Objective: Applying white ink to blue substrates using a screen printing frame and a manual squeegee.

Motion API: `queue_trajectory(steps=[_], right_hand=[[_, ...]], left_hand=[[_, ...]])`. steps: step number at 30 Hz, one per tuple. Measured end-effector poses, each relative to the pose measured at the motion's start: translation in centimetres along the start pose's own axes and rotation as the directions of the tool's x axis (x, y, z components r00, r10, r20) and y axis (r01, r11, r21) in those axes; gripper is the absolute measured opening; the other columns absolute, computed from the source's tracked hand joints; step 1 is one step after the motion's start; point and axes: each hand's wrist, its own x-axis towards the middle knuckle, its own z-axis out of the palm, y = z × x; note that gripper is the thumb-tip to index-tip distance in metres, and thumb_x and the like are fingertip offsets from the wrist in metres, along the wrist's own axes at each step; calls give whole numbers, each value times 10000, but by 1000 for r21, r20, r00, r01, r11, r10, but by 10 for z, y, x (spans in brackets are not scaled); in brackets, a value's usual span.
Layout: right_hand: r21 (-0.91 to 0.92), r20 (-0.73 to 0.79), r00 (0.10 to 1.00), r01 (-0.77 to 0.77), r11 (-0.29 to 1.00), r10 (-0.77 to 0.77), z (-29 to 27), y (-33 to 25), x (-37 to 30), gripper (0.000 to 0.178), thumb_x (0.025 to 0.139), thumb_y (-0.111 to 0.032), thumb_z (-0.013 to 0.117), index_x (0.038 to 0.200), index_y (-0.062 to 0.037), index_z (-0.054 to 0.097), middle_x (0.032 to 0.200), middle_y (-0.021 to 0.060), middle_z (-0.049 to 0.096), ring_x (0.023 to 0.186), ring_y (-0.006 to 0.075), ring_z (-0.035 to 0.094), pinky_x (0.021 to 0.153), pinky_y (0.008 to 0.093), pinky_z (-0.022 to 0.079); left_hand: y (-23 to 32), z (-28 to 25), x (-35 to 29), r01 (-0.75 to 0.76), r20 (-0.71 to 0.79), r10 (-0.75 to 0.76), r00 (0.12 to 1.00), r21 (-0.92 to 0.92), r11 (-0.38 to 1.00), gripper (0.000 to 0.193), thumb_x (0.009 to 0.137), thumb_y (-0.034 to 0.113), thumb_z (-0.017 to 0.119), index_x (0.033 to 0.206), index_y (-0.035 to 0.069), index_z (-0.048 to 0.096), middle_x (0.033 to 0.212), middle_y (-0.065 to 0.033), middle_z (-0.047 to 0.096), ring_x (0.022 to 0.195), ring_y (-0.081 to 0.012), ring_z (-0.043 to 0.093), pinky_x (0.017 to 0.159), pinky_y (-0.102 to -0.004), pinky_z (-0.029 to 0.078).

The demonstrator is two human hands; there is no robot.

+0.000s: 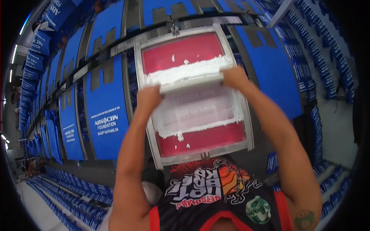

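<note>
a person in a red-trimmed black top [227, 192] grips a pale bar [192, 85], left hand [149, 96] closed on one end, right hand [236, 79] on the other, midway across a framed red screen [181, 48], white paste [185, 71] banked along the bar's far edge, blue notched sheets [106, 100] on either side.

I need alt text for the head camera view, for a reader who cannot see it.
A person's left hand and right hand hold a bar across a framed screen, with white paste along its far side. Flat blue pieces lie left and right, with more in rows around.
</note>
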Motion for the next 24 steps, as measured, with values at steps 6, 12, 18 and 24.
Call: queue_trajectory(steps=[6,12,18,24], right_hand=[[137,-116,993,41,990,-25,49,-31,-137,159,667,-134,647,825,-117,648,672,118,650,682,299,671,576,431,527],[-23,-142,990,22,999,-25,-15,11,46,298,647,-257,728,909,-123,687,832,114,695,783,293,683,706,423,549],[73,-320,947,23,997,2,-27,15,46,632,498,-315,881,1027,-71,636,970,135,655,949,311,621,833,407,492],[785,382,922,-288,548,-63,4,-56,-146,404,907,-400,588,852,-11,682,774,89,686,688,146,616,640,323,497]], left_hand=[[37,47,-134,-139,-294,76,953,-202,969,123,650,89,633,769,116,628,681,-121,610,642,-325,621,527,-456,494],[-13,-5,54,31,-71,-33,997,-40,999,313,679,269,765,951,134,691,915,-137,687,818,-343,661,724,-465,509],[60,-21,105,-4,36,1,999,82,997,404,637,323,802,985,145,702,913,-144,699,891,-314,671,791,-425,530],[39,-53,129,-165,73,185,980,-218,962,478,621,370,821,1006,109,711,931,-152,695,873,-310,666,784,-423,518]])
